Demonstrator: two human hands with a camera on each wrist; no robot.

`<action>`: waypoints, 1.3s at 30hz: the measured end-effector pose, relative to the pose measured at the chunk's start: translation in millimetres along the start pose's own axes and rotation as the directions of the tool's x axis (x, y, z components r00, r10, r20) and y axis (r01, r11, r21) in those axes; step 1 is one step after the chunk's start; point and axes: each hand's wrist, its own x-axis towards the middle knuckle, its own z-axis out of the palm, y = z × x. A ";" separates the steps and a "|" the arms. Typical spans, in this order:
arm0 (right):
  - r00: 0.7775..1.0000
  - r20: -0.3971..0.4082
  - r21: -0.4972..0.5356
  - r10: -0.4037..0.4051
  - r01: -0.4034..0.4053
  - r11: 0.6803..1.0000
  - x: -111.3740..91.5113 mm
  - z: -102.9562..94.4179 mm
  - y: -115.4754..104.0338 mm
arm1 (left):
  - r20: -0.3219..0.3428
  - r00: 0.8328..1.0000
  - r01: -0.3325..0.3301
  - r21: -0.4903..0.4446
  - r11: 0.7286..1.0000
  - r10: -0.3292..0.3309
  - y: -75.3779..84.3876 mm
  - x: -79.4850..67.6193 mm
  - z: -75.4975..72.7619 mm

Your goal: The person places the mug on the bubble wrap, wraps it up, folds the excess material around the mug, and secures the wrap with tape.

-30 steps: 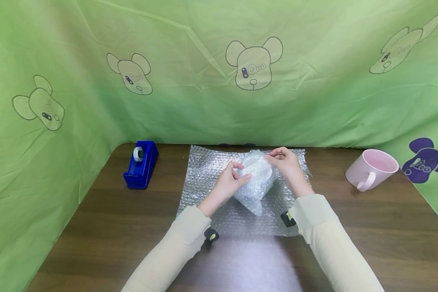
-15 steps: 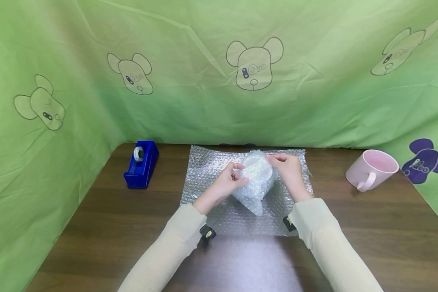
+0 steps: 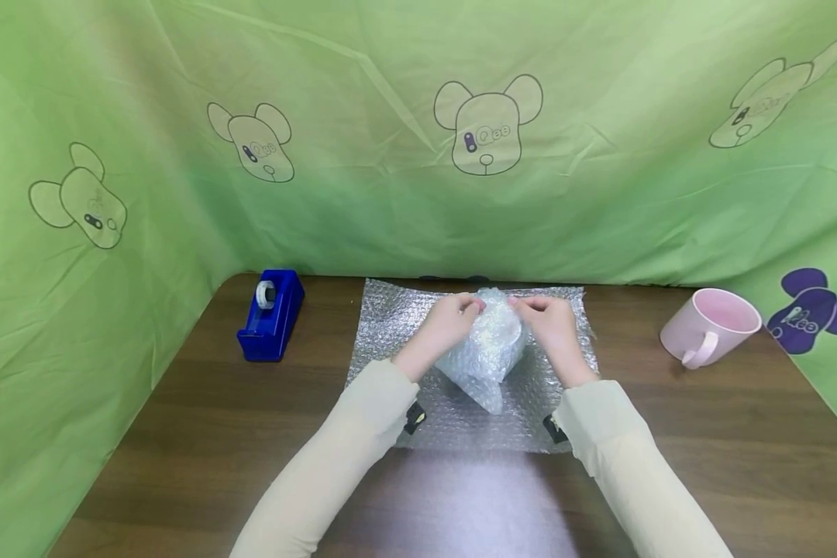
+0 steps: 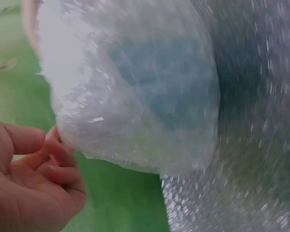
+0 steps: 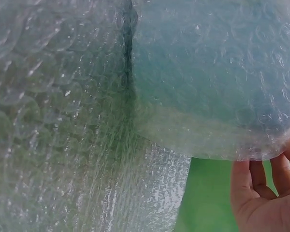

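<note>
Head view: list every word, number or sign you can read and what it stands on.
"Qee": middle bear head, on the green curtain.
"Qee", fainter: left bear head.
"Qee", slanted: purple bear head at right.
Too blurred to read: lettering on the far-left bear head and upper-right bear head.
None readable on the mug, tape dispenser or bubble wrap.

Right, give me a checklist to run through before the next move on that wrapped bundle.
1. Wrapped bundle over the bubble-wrap sheet: ok, sheet shows on both sides.
2. Left hand and right hand at the bundle's top: ok, both touch it.
3. Loose ends tucked in: not ok, a pointed flap sticks out toward the person.
4. Wrap fastened: cannot tell through the glare.
5. Tape dispenser and pink mug off the sheet: ok, left and right of it.
</note>
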 end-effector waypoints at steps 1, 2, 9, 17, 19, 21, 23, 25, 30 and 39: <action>1.000 -0.001 0.000 -0.004 0.004 1.000 0.0 0.0 -0.1 | 0.003 1.000 0.007 0.033 0.999 -0.007 1.5 2.7 1.9; 1.000 -0.002 -0.001 -0.008 0.008 1.000 -0.1 0.0 -0.2 | 0.017 1.000 0.023 0.052 0.998 -0.024 2.7 4.7 3.7; 1.000 0.013 0.007 -0.014 0.014 1.000 2.3 -0.8 1.6 | 0.058 0.989 0.128 0.112 0.985 -0.135 11.8 9.4 8.2; 0.999 0.020 0.002 -0.031 0.031 1.000 3.6 -1.2 3.4 | -0.001 0.991 0.129 0.168 0.977 -0.131 14.0 10.4 13.0; 0.999 0.015 0.000 -0.033 0.033 0.999 3.6 -1.0 2.9 | -0.020 0.990 0.143 0.140 0.980 -0.141 14.3 9.7 14.0; 0.999 0.011 -0.002 -0.032 0.032 0.999 3.4 -0.7 2.3 | -0.031 0.988 0.155 0.121 0.980 -0.152 14.3 9.5 15.0; 0.999 0.009 0.001 -0.031 0.031 1.000 3.2 -0.2 1.9 | -0.038 0.986 0.166 0.115 0.979 -0.163 14.1 9.5 15.8; 0.999 0.010 0.002 -0.032 0.032 0.999 3.2 0.0 1.4 | -0.041 0.985 0.169 0.122 0.978 -0.165 14.1 9.7 16.4; 0.999 0.022 0.000 -0.030 0.030 1.000 3.3 0.2 0.6 | -0.019 0.990 0.142 0.117 0.983 -0.141 12.2 10.8 15.1; 0.999 0.020 -0.001 -0.034 0.034 0.999 2.7 -1.1 2.5 | 0.278 0.961 -0.039 0.068 0.997 0.019 -7.4 15.3 -10.0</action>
